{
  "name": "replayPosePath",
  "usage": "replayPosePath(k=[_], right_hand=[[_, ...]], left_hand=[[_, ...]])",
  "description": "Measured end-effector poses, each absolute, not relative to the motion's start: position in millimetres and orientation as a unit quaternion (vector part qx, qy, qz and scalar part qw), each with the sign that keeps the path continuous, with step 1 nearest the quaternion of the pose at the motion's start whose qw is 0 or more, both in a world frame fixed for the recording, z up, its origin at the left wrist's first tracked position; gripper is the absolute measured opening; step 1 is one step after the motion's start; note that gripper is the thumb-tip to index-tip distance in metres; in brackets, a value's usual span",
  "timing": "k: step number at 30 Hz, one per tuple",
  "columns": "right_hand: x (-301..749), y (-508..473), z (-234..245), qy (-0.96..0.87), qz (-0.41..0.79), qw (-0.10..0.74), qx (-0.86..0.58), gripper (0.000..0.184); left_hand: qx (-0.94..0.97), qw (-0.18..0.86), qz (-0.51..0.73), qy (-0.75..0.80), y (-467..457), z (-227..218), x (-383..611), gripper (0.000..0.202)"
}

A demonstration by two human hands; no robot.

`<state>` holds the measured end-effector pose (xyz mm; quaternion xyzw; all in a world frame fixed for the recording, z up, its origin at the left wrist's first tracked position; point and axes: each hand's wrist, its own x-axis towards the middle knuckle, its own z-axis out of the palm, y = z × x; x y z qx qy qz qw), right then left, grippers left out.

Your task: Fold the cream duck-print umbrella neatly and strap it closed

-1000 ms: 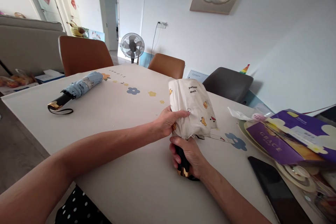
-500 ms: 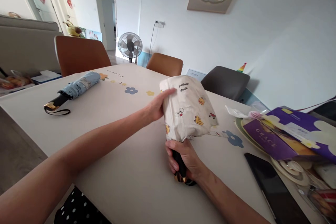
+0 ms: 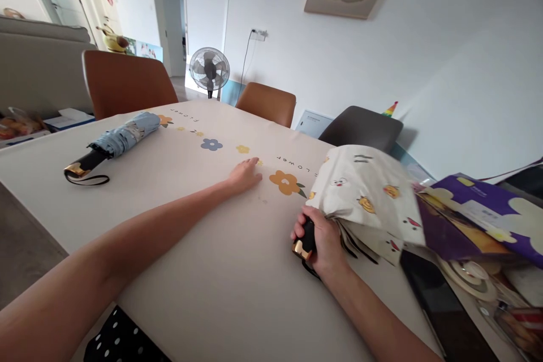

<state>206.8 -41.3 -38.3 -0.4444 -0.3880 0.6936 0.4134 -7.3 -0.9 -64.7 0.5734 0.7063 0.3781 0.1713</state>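
My right hand point(image 3: 324, 240) grips the black handle of a white umbrella point(image 3: 360, 181) printed with yellow ducks. Its cloth is loose and fans out to the right, over part of the purple boxes and near the phone. The gold end of the handle points toward me, with a black strap below it. My left hand point(image 3: 246, 175) lies low over the tablecloth, fingers stretched out and nothing in them. On the left side of the table lies a folded blue umbrella point(image 3: 127, 134) with a black and gold handle and a wrist strap.
Purple boxes point(image 3: 479, 209) are piled at the right of the table point(image 3: 237, 283), with a black phone point(image 3: 445, 305) in front of them. Brown chairs point(image 3: 131, 82) and a dark grey chair point(image 3: 360, 127) stand along the far side. A fan point(image 3: 210, 69) stands behind.
My left hand has let go of the white umbrella's cloth and dropped toward the table. My right hand has swung the umbrella to the right, and its cloth has spread wider.
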Motion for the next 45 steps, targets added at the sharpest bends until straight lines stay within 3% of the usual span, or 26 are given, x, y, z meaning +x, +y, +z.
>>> replayPosePath(k=[5, 12, 17, 21, 25, 28, 32, 36, 45], right_hand=[[207.7, -35.1, -33.4, -0.353, 0.773, 0.316, -0.422, 0.019], [210.7, -33.9, -31.9, -0.35, 0.78, 0.298, -0.425, 0.022], [210.5, -32.4, -35.8, -0.333, 0.795, 0.316, -0.397, 0.017], [209.2, -34.0, -37.1, -0.334, 0.794, 0.346, -0.372, 0.014], [209.3, -37.4, -34.6, -0.35, 0.785, 0.339, -0.384, 0.015], [210.4, -38.0, -34.1, -0.36, 0.783, 0.312, -0.399, 0.011], [211.8, -36.5, -35.0, -0.35, 0.794, 0.292, -0.402, 0.011], [211.0, -36.8, -31.2, -0.335, 0.798, 0.278, -0.417, 0.019], [211.5, -39.2, -29.3, -0.332, 0.789, 0.318, -0.407, 0.039]], left_hand=[[0.627, 0.147, 0.328, 0.691, -3.0, -67.5, -6.8, 0.025], [0.622, 0.125, 0.35, 0.689, -11.4, -49.3, 17.9, 0.026], [0.7, 0.133, 0.39, 0.583, -17.7, -13.5, 79.9, 0.023], [0.812, 0.035, 0.259, 0.522, -6.0, 4.6, 127.2, 0.037], [0.859, -0.105, 0.167, 0.472, 16.2, 7.4, 152.8, 0.022], [0.855, -0.125, 0.182, 0.47, 26.0, 12.8, 159.5, 0.015], [0.789, -0.071, 0.282, 0.541, 25.1, 30.6, 148.9, 0.024], [0.657, 0.016, 0.396, 0.641, 16.6, 39.4, 110.6, 0.016], [0.426, 0.323, 0.578, 0.616, -27.5, -3.7, 41.7, 0.007]])
